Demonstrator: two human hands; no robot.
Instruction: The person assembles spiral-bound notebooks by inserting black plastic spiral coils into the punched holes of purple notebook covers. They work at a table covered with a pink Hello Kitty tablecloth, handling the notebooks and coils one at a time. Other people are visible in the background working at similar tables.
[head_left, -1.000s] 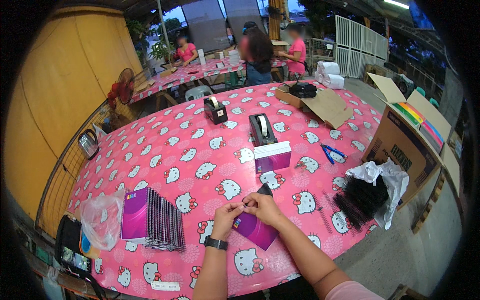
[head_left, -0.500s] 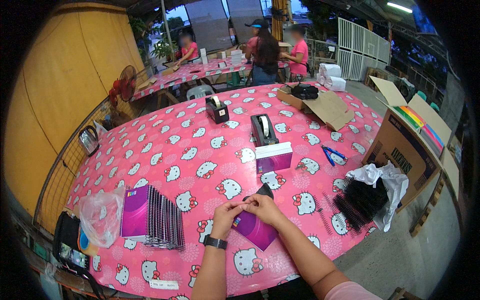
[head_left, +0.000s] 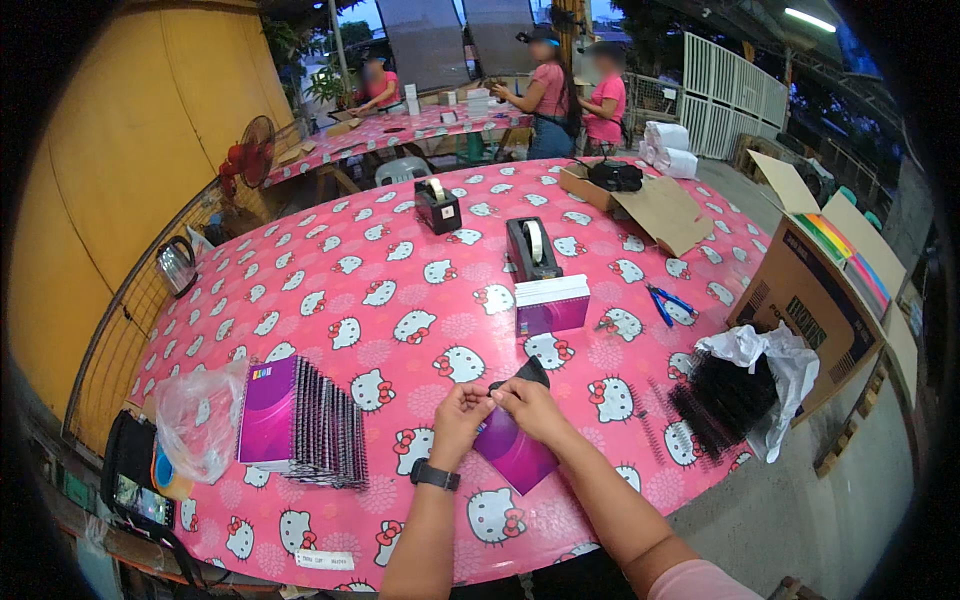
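A purple-covered notebook (head_left: 513,452) lies slanted on the table in front of me. My left hand (head_left: 462,418) is closed in a pinch at its upper left edge, a dark watch on the wrist. Fingertips of my right hand (head_left: 530,408) are pressed together at the same edge, almost touching the left ones. Whatever fine part sits between the fingertips is hidden. Just beyond the right hand a small black object (head_left: 535,370) sticks out, partly covered. At left stands a stack of purple spiral notebooks (head_left: 268,412) with black coils.
Ahead are a purple-covered paper stack (head_left: 553,314) and two tape dispensers (head_left: 530,250) (head_left: 437,207). Blue-handled pliers (head_left: 668,304) lie right, near black plastic coils (head_left: 715,405) and a cardboard box (head_left: 800,290). A clear plastic bag (head_left: 200,420) sits left. Several people work at a far table.
Both hands stay at the notebook's upper edge, with slight finger movement. The view has shifted a little. At the far table, one person has turned toward the left.
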